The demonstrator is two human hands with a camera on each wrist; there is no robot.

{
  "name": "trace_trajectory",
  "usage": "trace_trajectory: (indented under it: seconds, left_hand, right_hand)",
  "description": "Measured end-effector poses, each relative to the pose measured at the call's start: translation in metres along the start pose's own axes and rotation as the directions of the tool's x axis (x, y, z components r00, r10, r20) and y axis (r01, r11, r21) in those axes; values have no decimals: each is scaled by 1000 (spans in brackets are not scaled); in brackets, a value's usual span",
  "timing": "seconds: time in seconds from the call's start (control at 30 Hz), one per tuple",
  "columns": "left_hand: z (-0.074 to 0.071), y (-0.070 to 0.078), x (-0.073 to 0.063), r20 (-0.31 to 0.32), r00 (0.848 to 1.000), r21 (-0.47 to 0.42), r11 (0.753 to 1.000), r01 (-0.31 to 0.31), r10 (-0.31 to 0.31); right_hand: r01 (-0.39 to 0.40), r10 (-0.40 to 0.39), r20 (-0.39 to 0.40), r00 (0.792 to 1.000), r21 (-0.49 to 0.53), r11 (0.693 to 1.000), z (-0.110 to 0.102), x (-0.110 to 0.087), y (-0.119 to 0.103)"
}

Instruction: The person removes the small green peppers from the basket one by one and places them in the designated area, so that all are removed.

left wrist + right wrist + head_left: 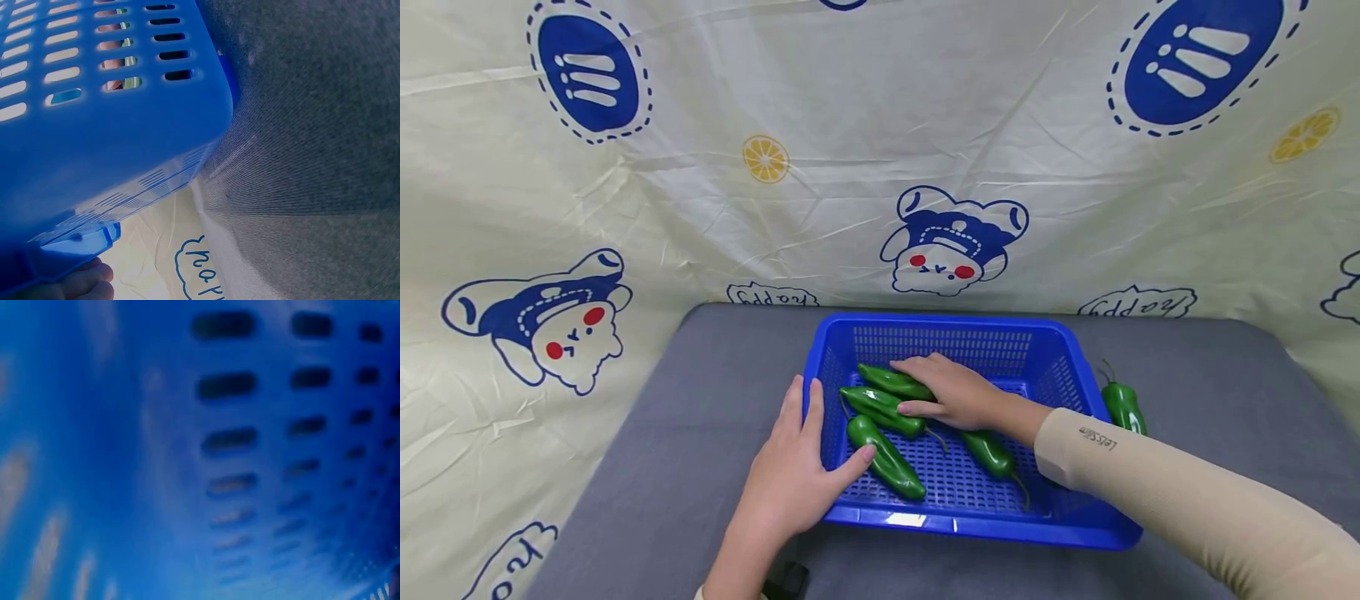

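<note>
A blue plastic basket (1060, 533) with slotted walls stands on a grey surface, several long green peppers in it. My left hand (793, 467) holds its left rim, fingers outside and thumb reaching inside over a pepper (887, 458). Inside the basket, my right hand (958, 392) grips the rearmost green pepper (891, 381), with fingers behind it and thumb in front. The hand covers that pepper's right end. Just in front lies another pepper (872, 407), near the thumb. One more pepper (992, 457) lies below the right wrist. The right wrist view shows only blurred basket wall (169, 456).
Outside the basket, on the right, a green pepper (1123, 408) lies on the grey cloth (700, 417), partly behind the sleeve (1150, 467). A printed cream sheet (835, 225) hangs behind and along the sides. A small black object (786, 579) shows by the left wrist.
</note>
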State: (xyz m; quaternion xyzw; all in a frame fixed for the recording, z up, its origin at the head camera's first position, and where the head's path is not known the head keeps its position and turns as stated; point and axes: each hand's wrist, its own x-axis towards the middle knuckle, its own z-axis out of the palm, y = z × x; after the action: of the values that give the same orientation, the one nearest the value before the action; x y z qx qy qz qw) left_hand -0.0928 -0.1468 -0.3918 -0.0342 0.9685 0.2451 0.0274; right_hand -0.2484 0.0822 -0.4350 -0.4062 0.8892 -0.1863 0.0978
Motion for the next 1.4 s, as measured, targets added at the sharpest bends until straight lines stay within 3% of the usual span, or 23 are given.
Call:
trace_trajectory:
  seconds: [0.13, 0.3, 0.53, 0.9, 1.2, 1.4]
  left_hand:
    - [1, 1, 0, 1, 1000, 0, 1000, -4, 4]
    - [0, 1, 0, -3, 1000, 2, 1000, -4, 4]
    - [-1, -2, -1, 2, 1000, 14, 1000, -3, 3]
    - [-1, 0, 0, 7, 1000, 6, 1000, 0, 0]
    - [0, 0, 0, -2, 1000, 8, 1000, 2, -2]
    - [0, 1, 0, 8, 1000, 7, 1000, 2, -2]
  right_hand:
    - [-50, 50, 14, 999, 41, 998, 4, -2, 2]
    - [-54, 52, 35, 998, 63, 997, 7, -1, 1]
    - [-29, 24, 69, 997, 79, 996, 6, 1, -3]
    - [36, -37, 13, 999, 53, 998, -4, 1, -2]
    - [68, -69, -6, 998, -46, 997, -29, -1, -15]
    - [123, -123, 11, 992, -167, 978, -47, -15, -28]
